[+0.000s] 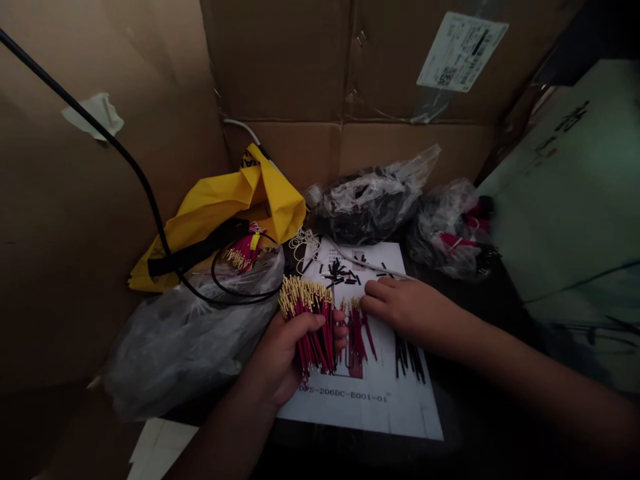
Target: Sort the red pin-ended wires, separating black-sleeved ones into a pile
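Observation:
My left hand (287, 343) is wrapped around a thick bundle of short red wires (320, 340) with gold metal terminals at their upper ends. A few dark pieces show among them. To its right, my right hand (393, 305) is closed, its fingertips pinched low over a printed sheet (360, 417). What those fingertips hold, if anything, is hidden. Just beside them, a small group of loose red wires (356, 337) with gold ends lies on the sheet. Black wires (410, 360) lie below my right wrist, and short black tubes (340, 272) are scattered at the sheet's top.
Behind stand a yellow bag (210, 193), a clear bag of black parts (370, 203) and another bag with red wires (450, 230). A grey plastic bag (190, 340) lies left, crossed by a black cable (125, 150). Cardboard walls (280, 60) enclose the back and left.

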Demonstrator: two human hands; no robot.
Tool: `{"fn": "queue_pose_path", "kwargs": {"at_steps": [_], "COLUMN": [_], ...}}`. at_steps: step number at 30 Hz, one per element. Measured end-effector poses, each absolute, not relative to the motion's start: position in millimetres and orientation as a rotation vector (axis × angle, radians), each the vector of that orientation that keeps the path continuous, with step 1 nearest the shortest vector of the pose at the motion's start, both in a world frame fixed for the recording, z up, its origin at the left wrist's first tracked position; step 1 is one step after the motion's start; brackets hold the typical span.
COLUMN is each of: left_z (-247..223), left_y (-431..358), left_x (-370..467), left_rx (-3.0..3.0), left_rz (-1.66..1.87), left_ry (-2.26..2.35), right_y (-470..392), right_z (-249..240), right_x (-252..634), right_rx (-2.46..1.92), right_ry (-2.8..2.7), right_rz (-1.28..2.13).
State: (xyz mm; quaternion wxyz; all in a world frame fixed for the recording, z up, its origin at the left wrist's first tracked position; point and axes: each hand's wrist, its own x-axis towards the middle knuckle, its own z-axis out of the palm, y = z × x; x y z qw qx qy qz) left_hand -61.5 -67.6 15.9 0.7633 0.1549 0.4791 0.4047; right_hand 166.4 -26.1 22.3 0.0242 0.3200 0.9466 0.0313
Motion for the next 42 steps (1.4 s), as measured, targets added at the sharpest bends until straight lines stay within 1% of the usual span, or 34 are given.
{"fn": "queue_pose_path", "kwargs": {"at_steps": [7,9,10,12,14,16,17,18,20,24,36,42], "left_z": [14,14,14,14,14,13,13,13,13,14,13,12], "left_y": [-65,-66,-66,-67,-68,-68,-68,-68,-68,-68,-68,-69], "left_x": [-61,-60,-60,-60,-61,-61,-61,-61,-60,-60,-59,-59], "left_rx": [0.384,0.38,0.382,0.397,0.414,0.424,0.429,0.433,0.44,0.435,0.43,0.46], "left_rz": [0.881,0.879,0.879,0.882,0.882,0.875,0.87,0.864,0.853,0.853,0.868,0.847], "left_ry": [1.013,1.013,1.011,0.998,0.986,0.985,0.99,0.997,1.005,1.012,1.028,1.028], "right_y": [-23,-25,-27,-31,-34,-35,-34,-33,-30,-25,-22,-24], "right_z": [21,21,21,25,29,30,30,28,24,21,30,25], "right_x": [160,159,158,152,142,130,125,121,115,116,123,120], "right_rx": [0.828,0.874,0.976,1.362,1.729,1.793,1.752,1.714,1.709,1.688,1.743,1.769], "right_ry": [3.003,3.064,3.11,3.156,2.959,2.55,2.35,2.193,2.011,1.898,1.996,1.888], "right_rz": [0.084,-0.02,-0.133,-0.533,-1.18,-1.845,-2.086,-2.259,-2.46,-2.58,-2.438,-2.422]}}
